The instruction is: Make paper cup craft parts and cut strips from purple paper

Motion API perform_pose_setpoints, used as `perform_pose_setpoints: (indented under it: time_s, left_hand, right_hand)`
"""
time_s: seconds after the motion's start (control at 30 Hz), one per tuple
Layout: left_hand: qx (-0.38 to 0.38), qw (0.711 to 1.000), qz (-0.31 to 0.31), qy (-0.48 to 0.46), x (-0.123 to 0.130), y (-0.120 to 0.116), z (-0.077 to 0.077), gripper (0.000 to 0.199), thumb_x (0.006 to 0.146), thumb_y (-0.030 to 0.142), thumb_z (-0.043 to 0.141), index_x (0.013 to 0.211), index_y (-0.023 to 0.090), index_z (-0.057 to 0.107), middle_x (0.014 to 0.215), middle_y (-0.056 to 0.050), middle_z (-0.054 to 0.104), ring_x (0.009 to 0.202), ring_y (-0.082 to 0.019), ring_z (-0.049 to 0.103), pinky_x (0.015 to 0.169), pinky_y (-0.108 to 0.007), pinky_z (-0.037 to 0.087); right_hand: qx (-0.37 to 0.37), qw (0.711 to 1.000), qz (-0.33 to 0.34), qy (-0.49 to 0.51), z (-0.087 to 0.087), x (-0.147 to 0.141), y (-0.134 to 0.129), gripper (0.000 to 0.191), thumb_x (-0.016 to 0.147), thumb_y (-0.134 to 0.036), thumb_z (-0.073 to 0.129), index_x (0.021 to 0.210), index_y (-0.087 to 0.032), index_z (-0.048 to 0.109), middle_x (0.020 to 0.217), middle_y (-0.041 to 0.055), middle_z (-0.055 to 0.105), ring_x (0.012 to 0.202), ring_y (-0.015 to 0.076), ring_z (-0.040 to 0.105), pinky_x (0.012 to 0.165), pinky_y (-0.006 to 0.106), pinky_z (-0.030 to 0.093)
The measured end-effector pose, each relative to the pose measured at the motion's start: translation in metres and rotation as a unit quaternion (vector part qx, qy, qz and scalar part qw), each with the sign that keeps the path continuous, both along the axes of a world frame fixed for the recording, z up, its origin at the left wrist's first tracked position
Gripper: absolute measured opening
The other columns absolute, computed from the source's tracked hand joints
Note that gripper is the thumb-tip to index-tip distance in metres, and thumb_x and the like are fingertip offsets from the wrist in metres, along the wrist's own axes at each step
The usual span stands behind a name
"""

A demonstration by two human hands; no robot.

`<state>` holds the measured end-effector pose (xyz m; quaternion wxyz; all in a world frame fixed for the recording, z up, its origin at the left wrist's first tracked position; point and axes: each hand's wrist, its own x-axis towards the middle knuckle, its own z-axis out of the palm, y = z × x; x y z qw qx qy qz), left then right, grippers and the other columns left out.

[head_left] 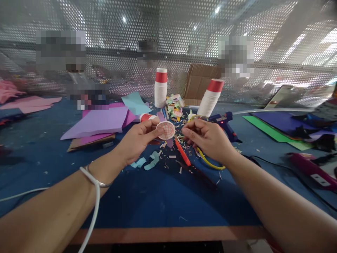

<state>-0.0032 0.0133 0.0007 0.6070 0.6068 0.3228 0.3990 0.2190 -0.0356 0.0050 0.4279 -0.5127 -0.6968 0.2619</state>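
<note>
My left hand point(142, 138) pinches a round white disc point(166, 130) with a pinkish grid pattern, and purple paper pieces show above and below it. To its right, my right hand point(204, 137) is held just over the table with thumb and fingers pressed together; whatever they hold, if anything, is too small to name. A red-orange cutter point(182, 152) lies on the blue table between and below the hands. Behind my right hand sits a dark blue glue gun point(223, 124). A yellow ring point(209, 163) is partly under that hand.
Two stacks of paper cups, one upright point(160, 89) and one leaning point(210, 98), stand behind. Purple paper point(97, 123) lies left, green and blue sheets point(268, 130) right. Paper scraps point(152, 161) litter the middle. A magenta tool point(310, 170) with a black cable is far right.
</note>
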Motion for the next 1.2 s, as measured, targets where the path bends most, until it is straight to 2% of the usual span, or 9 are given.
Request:
perform_pose_setpoints:
  time_s: [0.17,0.33,0.43,0.53,0.63,0.77,0.97,1.07,1.2]
  left_hand:
    - [0.009,0.999,0.038,-0.006,-0.001,0.001,0.000,0.029,0.085,0.044,0.077,0.102,0.021,0.072,0.102,-0.004,0.072,0.088,-0.017,0.066,0.069,-0.025,0.052]
    - [0.017,0.999,0.039,-0.018,-0.001,0.004,-0.001,0.030,0.086,0.045,0.074,0.104,0.020,0.074,0.096,-0.005,0.070,0.081,-0.016,0.063,0.066,-0.026,0.049]
    - [0.026,0.999,0.034,-0.017,-0.001,0.005,-0.002,0.030,0.087,0.045,0.073,0.103,0.019,0.074,0.090,-0.004,0.070,0.074,-0.014,0.062,0.062,-0.026,0.045]
    - [0.041,0.998,0.040,-0.016,0.000,0.004,-0.002,0.029,0.088,0.045,0.073,0.101,0.019,0.075,0.092,-0.005,0.069,0.072,-0.013,0.060,0.062,-0.026,0.044]
    - [0.058,0.997,0.046,-0.010,0.000,0.004,-0.002,0.031,0.088,0.046,0.072,0.102,0.019,0.075,0.094,-0.005,0.069,0.071,-0.013,0.060,0.064,-0.028,0.045]
    - [0.062,0.997,0.049,-0.012,0.001,0.002,-0.001,0.028,0.089,0.044,0.071,0.100,0.018,0.074,0.086,-0.004,0.067,0.065,-0.012,0.058,0.061,-0.028,0.043]
    - [0.055,0.997,0.049,-0.019,0.000,0.004,-0.003,0.025,0.091,0.042,0.068,0.099,0.019,0.074,0.085,-0.004,0.068,0.068,-0.012,0.058,0.064,-0.027,0.044]
    - [0.045,0.997,0.052,-0.025,0.000,0.006,-0.005,0.025,0.092,0.039,0.068,0.104,0.018,0.073,0.089,-0.005,0.070,0.072,-0.013,0.060,0.066,-0.027,0.045]
    - [0.046,0.998,0.042,-0.028,-0.001,0.006,-0.007,0.025,0.092,0.040,0.068,0.103,0.019,0.073,0.087,-0.005,0.069,0.072,-0.013,0.059,0.065,-0.026,0.046]
  right_hand:
    - [0.064,0.988,-0.063,-0.126,0.006,0.020,0.006,0.023,0.091,-0.039,0.059,0.083,-0.019,0.066,0.073,0.0018,0.067,0.063,0.0134,0.054,0.061,0.030,0.042]
    - [0.034,0.970,-0.114,-0.213,0.016,0.040,0.008,0.019,0.089,-0.034,0.059,0.080,-0.019,0.066,0.067,0.0025,0.068,0.059,0.0149,0.057,0.060,0.031,0.042]
    - [0.000,0.971,-0.122,-0.207,0.018,0.055,0.006,0.019,0.088,-0.036,0.061,0.082,-0.019,0.067,0.071,0.0044,0.072,0.063,0.0170,0.064,0.062,0.032,0.047]
    - [-0.021,0.970,-0.143,-0.198,0.019,0.068,-0.001,0.022,0.087,-0.038,0.061,0.083,-0.018,0.068,0.072,0.0050,0.073,0.060,0.0167,0.064,0.061,0.032,0.050]
    - [-0.065,0.965,-0.188,-0.173,0.021,0.077,-0.011,0.019,0.088,-0.034,0.059,0.083,-0.017,0.067,0.071,0.0054,0.072,0.060,0.0163,0.065,0.062,0.032,0.052]
    - [-0.094,0.943,-0.259,-0.185,0.025,0.083,-0.019,0.013,0.087,-0.025,0.060,0.080,-0.017,0.067,0.067,0.0052,0.071,0.059,0.0169,0.064,0.062,0.031,0.050]
    - [-0.049,0.904,-0.354,-0.233,0.021,0.088,-0.014,0.008,0.079,-0.024,0.073,0.077,-0.018,0.068,0.068,0.0035,0.066,0.067,0.0192,0.059,0.069,0.034,0.041]
    - [-0.029,0.907,-0.360,-0.218,0.014,0.095,-0.010,0.013,0.077,-0.026,0.076,0.079,-0.019,0.066,0.074,0.0050,0.067,0.072,0.0199,0.060,0.073,0.035,0.042]
    - [-0.016,0.923,-0.343,-0.172,0.001,0.106,-0.003,0.022,0.073,-0.031,0.077,0.084,-0.019,0.063,0.080,0.0075,0.071,0.072,0.0204,0.063,0.073,0.036,0.045]
